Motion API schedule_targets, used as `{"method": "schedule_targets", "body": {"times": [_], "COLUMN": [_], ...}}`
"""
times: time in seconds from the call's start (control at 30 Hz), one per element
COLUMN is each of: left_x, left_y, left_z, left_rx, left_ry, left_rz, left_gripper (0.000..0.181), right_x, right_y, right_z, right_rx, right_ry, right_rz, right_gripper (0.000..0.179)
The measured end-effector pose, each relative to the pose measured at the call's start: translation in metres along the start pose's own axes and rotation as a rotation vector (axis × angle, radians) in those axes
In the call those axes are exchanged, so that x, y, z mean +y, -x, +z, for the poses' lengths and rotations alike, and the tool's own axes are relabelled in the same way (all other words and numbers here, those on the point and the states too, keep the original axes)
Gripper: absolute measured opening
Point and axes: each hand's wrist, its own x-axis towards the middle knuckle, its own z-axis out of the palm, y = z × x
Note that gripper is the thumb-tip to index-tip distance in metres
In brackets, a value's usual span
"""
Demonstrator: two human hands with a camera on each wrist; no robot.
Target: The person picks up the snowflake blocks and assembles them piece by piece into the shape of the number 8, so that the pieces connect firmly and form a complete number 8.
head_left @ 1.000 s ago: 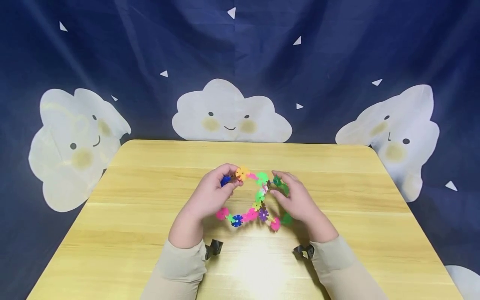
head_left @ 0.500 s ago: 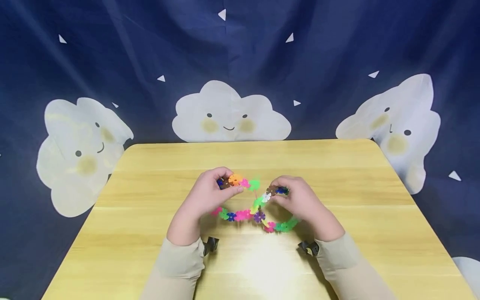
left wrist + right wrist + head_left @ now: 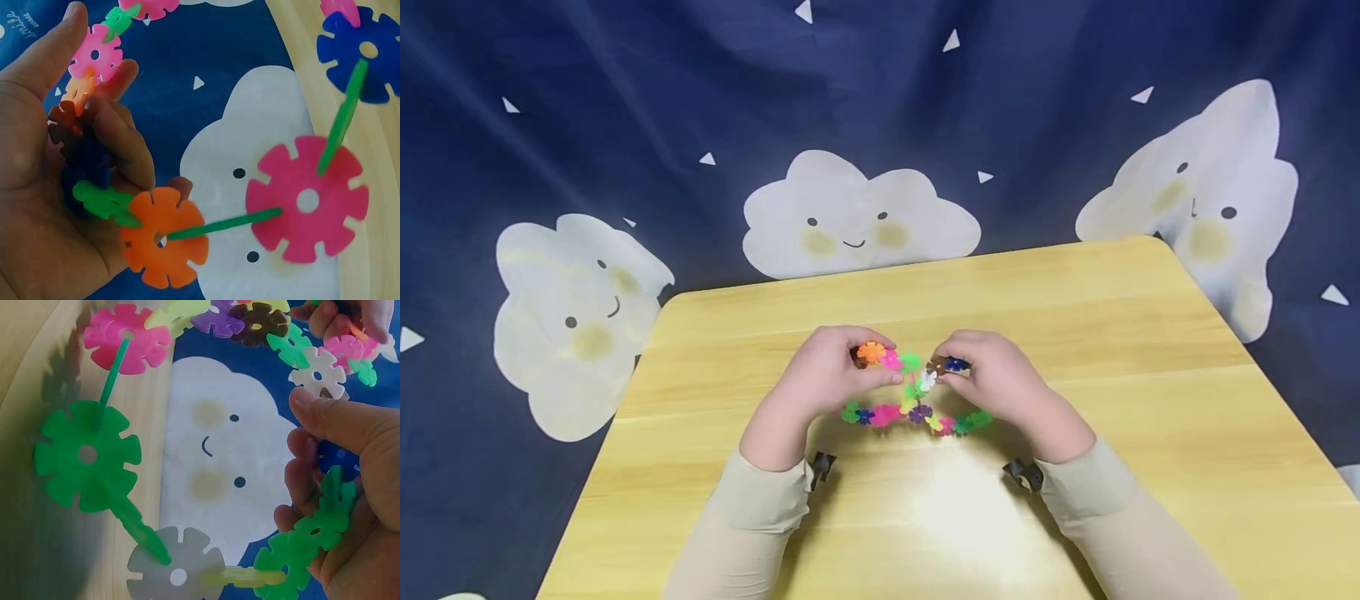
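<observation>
A chain of colourful plastic snowflake discs [image 3: 886,414], slotted edge to edge, hangs in two loops between my hands. My left hand [image 3: 827,371] grips the left loop; in the left wrist view its fingers curl round brown and dark blue discs, near an orange disc [image 3: 181,256] and a pink disc [image 3: 315,234]. My right hand [image 3: 1003,379] pinches the right loop beside a white disc [image 3: 306,370], a blue disc partly hidden in its fingers. Lower on that loop hang a green disc [image 3: 62,456] and a grey disc [image 3: 178,555].
Below the hands spreads a light wooden table [image 3: 700,500] with rounded far corners. Behind it hangs a dark blue curtain [image 3: 880,83] printed with white clouds and triangles. Black wrist camera mounts [image 3: 1024,475] stick out from both cuffs.
My right hand has moved from loosely spread fingers to a pinch beside the white and brown discs. The left hand keeps its grip. The head view has tilted.
</observation>
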Motion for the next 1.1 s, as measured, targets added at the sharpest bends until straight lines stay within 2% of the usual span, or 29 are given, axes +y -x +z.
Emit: {"method": "schedule_targets", "body": {"times": [0.23, 0.4, 0.5, 0.6, 0.73, 0.97, 1.1], "left_x": [-0.001, 0.002, 0.008, 0.021, 0.049, 0.095, 0.112], "left_y": [-0.005, -0.007, -0.007, -0.013, -0.031, -0.062, -0.073], "left_z": [0.006, 0.007, 0.007, 0.012, 0.022, 0.043, 0.051], "left_rx": [0.039, 0.047, 0.057, 0.037, -0.024, -0.176, -0.215], "left_ry": [0.006, -0.048, -0.118, -0.214, -0.319, -0.367, -0.414], "left_rz": [0.016, 0.031, 0.04, 0.044, 0.059, 0.154, 0.19], "left_gripper": [0.033, 0.032, 0.031, 0.034, 0.034, 0.03, 0.045], "right_x": [-0.003, -0.002, 0.001, 0.009, 0.023, 0.039, 0.041], "right_y": [-0.001, -0.001, -0.002, 0.003, 0.017, 0.053, 0.068], "right_z": [-0.003, -0.002, -0.002, -0.008, -0.024, -0.059, -0.074], "right_rx": [0.006, 0.008, -0.004, 0.003, 0.055, 0.185, 0.23], "right_ry": [0.026, 0.027, 0.0, -0.045, -0.112, -0.178, -0.206], "right_rz": [-0.013, -0.015, -0.022, -0.026, -0.016, 0.058, 0.087], "right_gripper": [0.018, 0.017, 0.016, 0.017, 0.021, 0.028, 0.028]}}
